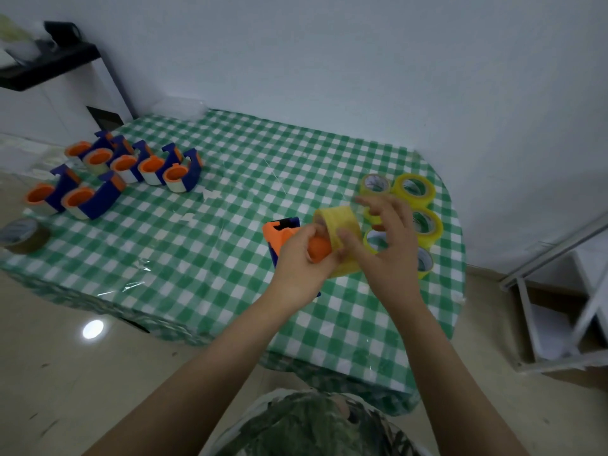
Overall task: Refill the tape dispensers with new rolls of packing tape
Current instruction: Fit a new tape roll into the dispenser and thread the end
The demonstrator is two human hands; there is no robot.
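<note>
My left hand (pixel 301 258) grips a blue and orange tape dispenser (pixel 279 233) above the green checked table (pixel 214 245), fingers curled round its orange hub. A yellow tape roll (pixel 335 222) sits partly over that hub. My right hand (pixel 388 245) touches the roll from the right, thumb on its side and the other fingers spread and lifted. Several more yellow rolls (pixel 416 189) lie on the table behind my right hand, partly hidden by it.
Several blue and orange dispensers with tape on them (pixel 151 167) stand in a group at the table's far left. A brownish roll (pixel 23 236) lies at the left edge. A white wall runs behind. A white frame (pixel 552 324) lies on the floor at right.
</note>
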